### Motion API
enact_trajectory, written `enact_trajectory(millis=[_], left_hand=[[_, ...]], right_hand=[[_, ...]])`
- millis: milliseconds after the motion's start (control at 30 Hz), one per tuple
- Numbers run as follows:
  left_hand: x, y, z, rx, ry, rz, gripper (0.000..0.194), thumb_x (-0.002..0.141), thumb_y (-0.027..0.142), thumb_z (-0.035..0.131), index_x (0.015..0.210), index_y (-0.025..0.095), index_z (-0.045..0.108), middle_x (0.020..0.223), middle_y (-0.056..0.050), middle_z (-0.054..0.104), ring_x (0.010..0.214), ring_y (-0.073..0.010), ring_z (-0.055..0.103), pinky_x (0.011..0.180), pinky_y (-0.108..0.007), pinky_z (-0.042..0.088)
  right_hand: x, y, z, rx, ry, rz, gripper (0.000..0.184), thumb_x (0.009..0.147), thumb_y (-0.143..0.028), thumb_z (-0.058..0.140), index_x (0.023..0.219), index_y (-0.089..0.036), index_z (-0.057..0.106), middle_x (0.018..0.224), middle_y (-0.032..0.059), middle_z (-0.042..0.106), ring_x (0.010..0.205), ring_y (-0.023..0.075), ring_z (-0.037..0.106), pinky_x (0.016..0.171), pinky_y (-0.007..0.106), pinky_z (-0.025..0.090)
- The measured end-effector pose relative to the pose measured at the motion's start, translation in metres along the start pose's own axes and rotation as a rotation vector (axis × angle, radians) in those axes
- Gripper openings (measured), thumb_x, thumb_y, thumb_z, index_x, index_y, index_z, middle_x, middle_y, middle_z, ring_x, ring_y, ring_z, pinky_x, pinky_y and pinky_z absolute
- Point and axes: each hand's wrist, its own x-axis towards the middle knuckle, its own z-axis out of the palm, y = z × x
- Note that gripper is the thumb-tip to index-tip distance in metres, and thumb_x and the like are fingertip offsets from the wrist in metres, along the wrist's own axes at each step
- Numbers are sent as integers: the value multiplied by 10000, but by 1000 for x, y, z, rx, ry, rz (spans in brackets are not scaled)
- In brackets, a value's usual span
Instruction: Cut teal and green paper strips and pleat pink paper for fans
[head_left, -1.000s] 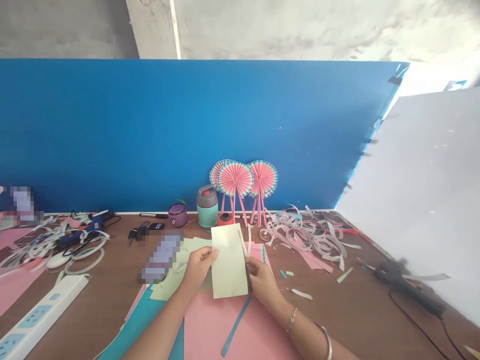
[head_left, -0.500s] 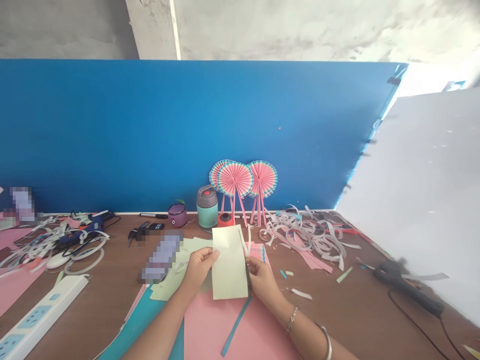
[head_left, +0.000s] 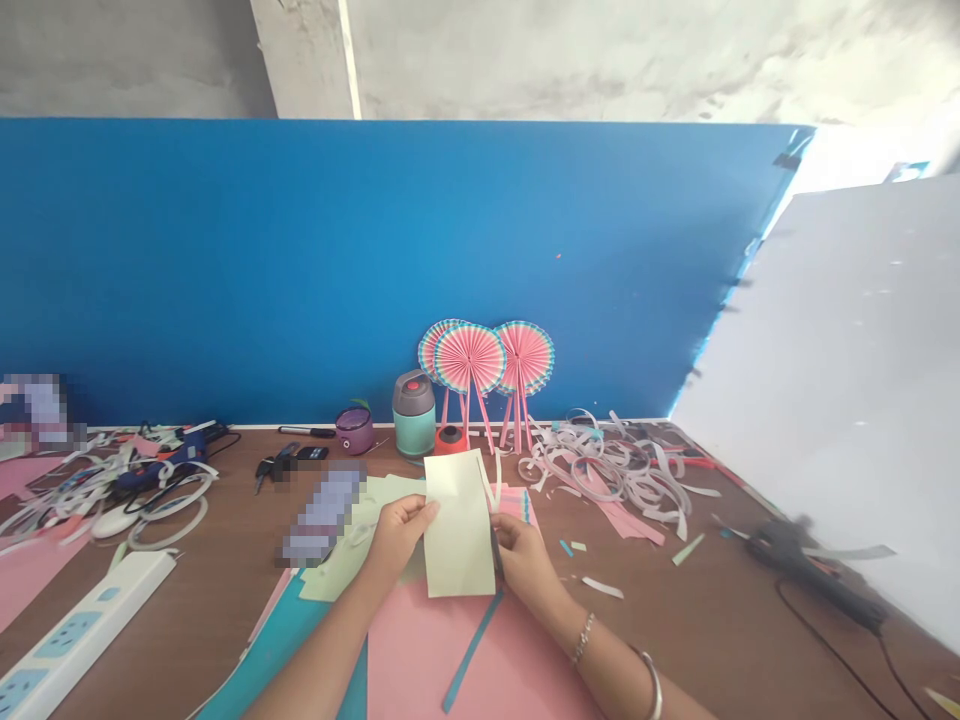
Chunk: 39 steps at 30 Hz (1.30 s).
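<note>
Power strip: the white strip (head_left: 90, 635) lies slantwise on your brown table (head_left: 675, 650), far left, below a tangle of paper strips and cords (head_left: 150, 480).
Teal sheet: the blue-green paper (head_left: 292, 635) shows beneath your left forearm, its upper end beside loose green sheets (head_left: 330, 585).
Your left hand: the hand (head_left: 401, 530) pinches the left edge of the pale paper between thumb and bent fingers.
Flask: the turquoise flask (head_left: 415, 432) with a grey lid stands upright at the back, just left of the pleated fans (head_left: 471, 358).
Pale paper: the yellow-green rectangle (head_left: 459, 525) is raised between your hands, its broad face toward you, long axis running up and down, top end leaning slightly left and pointing toward the fans.
Pink sheet: the large sheet (head_left: 412, 665) lies below, crossed by a slanting blue strip (head_left: 471, 653).
Narrow strip: a whitish sliver (head_left: 499, 480) rises by the paper's right edge.
Your right hand: the hand (head_left: 525, 560) curls its fingers at that edge, beside a dark object (head_left: 496, 550); its grip is too hidden to tell.
Curled strips: a white pile (head_left: 652, 490) lies to the right.
Corded tool: a blurred dark tool (head_left: 817, 580) rests far right.
</note>
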Motion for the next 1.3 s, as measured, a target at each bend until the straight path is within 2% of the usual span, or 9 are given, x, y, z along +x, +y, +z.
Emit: enact_trajectory(millis=[467, 600, 700, 1033, 1300], left_hand=[[-1, 0, 1, 27, -15, 3, 296, 648, 422, 690, 700, 132, 683, 609, -40, 674, 599, -180, 598, 569, -263, 445], [0, 0, 1, 24, -22, -3, 291, 648, 419, 691, 694, 132, 683, 613, -42, 677, 593, -180, 598, 571, -267, 448], [0, 0, 1, 9, -28, -4, 286, 649, 414, 693, 707, 133, 688, 636, -46, 686, 614, -183, 603, 584, -266, 451], [0, -2, 0, 68, -32, 4, 311, 644, 450, 681, 657, 141, 649, 600, -28, 659, 601, -184, 593, 569, -267, 439], [-5, 4, 4, 69, -37, -6, 292, 655, 435, 676, 658, 143, 656, 614, -41, 664, 618, -199, 599, 577, -277, 446]], right_hand=[[0, -2, -1, -51, 11, -7, 210, 659, -255, 584, 828, -134, 619, 488, -43, 535, 363, 73, 391, 367, 198, 294], [-1, -3, -2, -24, 0, -35, 189, 662, -232, 574, 818, -140, 625, 585, -2, 622, 446, 104, 496, 424, 209, 361], [-1, -3, -2, -19, -5, -37, 171, 654, -220, 570, 795, -145, 630, 582, 1, 628, 486, 122, 529, 451, 213, 382], [3, 4, -4, -71, 20, -5, 222, 664, -259, 567, 845, -144, 625, 486, -40, 552, 353, 74, 401, 363, 192, 294], [1, -1, -3, -29, 6, 1, 218, 667, -266, 563, 832, -140, 633, 517, -25, 583, 368, 79, 417, 376, 199, 303]])
